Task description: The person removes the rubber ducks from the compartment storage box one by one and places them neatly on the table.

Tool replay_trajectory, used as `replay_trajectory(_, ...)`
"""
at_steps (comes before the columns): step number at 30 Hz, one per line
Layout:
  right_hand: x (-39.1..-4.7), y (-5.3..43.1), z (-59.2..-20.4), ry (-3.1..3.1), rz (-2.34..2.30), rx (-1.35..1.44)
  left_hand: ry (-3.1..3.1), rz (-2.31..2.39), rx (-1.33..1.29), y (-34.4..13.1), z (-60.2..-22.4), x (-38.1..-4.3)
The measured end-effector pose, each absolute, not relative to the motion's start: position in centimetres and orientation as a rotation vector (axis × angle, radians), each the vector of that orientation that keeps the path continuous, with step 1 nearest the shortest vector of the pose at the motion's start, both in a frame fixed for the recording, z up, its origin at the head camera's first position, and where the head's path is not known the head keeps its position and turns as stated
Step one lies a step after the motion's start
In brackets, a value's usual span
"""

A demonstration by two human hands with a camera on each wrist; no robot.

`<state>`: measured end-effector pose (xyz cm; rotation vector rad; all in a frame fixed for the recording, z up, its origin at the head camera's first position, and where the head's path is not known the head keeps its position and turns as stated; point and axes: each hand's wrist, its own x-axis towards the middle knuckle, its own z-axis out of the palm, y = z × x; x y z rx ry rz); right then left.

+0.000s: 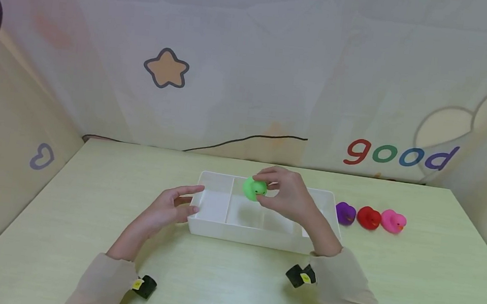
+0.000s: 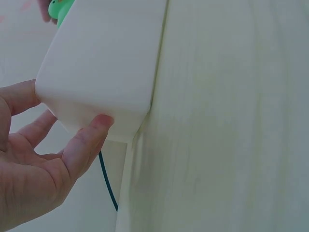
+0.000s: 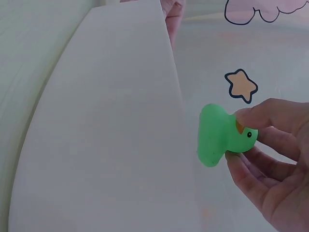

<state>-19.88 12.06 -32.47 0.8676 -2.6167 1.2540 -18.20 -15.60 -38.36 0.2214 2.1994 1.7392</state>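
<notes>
A light green rubber duck (image 1: 250, 189) is pinched between the thumb and fingers of my right hand (image 1: 286, 191). It is held up over the white divided box (image 1: 252, 235), above the second compartment from the left. In the right wrist view the duck (image 3: 212, 137) is gripped around its head, clear of the box wall (image 3: 106, 116). My left hand (image 1: 171, 206) rests at the box's left end, thumb and fingertips touching it. The left wrist view has the thumb (image 2: 91, 137) against the end wall. My right hand and forearm hide part of the right compartments.
Just right of the box sit a purple duck (image 1: 346, 214), a red duck (image 1: 368, 218) and a pink duck (image 1: 393, 222) in a row. They stand on a pale wooden table (image 1: 221, 278). A printed cloth wall (image 1: 251, 73) rises behind the table.
</notes>
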Motion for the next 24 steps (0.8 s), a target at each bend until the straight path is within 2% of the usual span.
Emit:
replay_trajectory(8,-19.8,14.6,-32.7,-2.609,1.338,0.769,2.186,1.756,0.239,-15.7,-38.6,-18.3)
replay_trajectory(24,-18.8,20.6,-31.6,-2.690,1.467,0.363,2.183,1.764,0.266,-15.8,-38.6,-18.3)
